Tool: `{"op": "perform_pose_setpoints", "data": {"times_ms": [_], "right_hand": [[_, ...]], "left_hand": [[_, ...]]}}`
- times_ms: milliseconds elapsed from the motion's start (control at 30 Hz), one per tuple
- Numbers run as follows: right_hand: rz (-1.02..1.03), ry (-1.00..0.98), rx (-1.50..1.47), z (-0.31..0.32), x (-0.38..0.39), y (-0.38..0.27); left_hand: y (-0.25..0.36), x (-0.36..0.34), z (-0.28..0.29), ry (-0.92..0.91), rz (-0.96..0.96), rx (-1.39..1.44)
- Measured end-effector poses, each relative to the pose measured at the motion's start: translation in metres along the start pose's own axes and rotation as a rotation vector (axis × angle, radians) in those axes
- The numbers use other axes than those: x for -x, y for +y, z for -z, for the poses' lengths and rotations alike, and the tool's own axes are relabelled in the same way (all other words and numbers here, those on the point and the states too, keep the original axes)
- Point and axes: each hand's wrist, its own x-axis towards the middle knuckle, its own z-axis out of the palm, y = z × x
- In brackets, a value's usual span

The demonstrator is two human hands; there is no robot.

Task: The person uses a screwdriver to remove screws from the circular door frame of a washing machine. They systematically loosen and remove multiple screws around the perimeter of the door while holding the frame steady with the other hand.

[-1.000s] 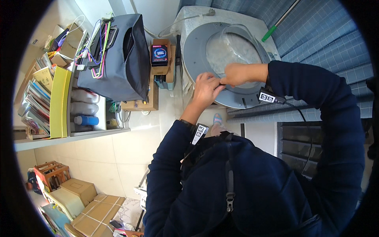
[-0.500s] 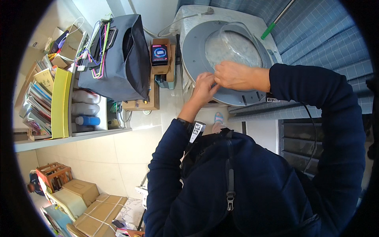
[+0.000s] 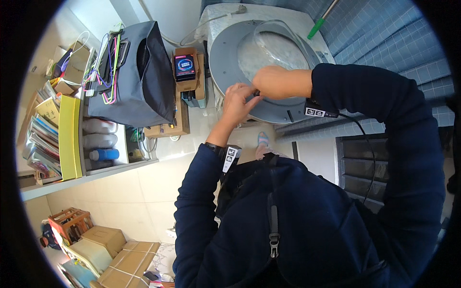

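A grey ring-shaped panel [image 3: 223, 53] lies on a cloth-covered stand. Over its round opening, a clear bowl-shaped cover [image 3: 281, 41] sits tilted. At the panel's near edge my two hands meet. My right hand [image 3: 274, 82] is closed, its back turned up and its fingertips hidden. My left hand [image 3: 238, 102] is closed too, thumb and fingers brought together against the right hand. A small dark piece [image 3: 257, 93] shows between them, too little of it to name. Both wrists carry strapped-on devices.
The pale cloth [image 3: 211, 12] under the panel bears a cable and plug. Blue checked curtain [image 3: 384, 43] hangs on the right, beside a green-handled pole [image 3: 316, 29]. Left are a dark fabric bag [image 3: 139, 81], small cartons [image 3: 186, 84] and a shelf unit [image 3: 96, 170]. Boxes [image 3: 127, 266] stand lower left.
My right hand has rolled over so that its back shows, and a small dark piece has come into sight between the hands. The whole view has shifted slightly.
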Motion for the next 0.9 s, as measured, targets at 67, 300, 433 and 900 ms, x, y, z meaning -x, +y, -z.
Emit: {"op": "perform_pose_setpoints", "data": {"times_ms": [67,300,433,900], "right_hand": [[0.193,0.24,0.149,-0.006,0.002,-0.004],[-0.103,-0.077,0.087,0.025,0.007,-0.013],[-0.295,-0.161,-0.071,0.034,0.002,-0.016],[-0.143,-0.074,0.027,0.028,0.013,-0.01]], "left_hand": [[-0.005,-0.004,0.006,-0.054,-0.036,0.021],[-0.005,-0.001,0.004,-0.015,-0.093,-0.027],[0.001,-0.002,0.004,-0.032,-0.038,-0.052],[-0.005,-0.008,0.005,-0.05,-0.053,-0.037]]}}
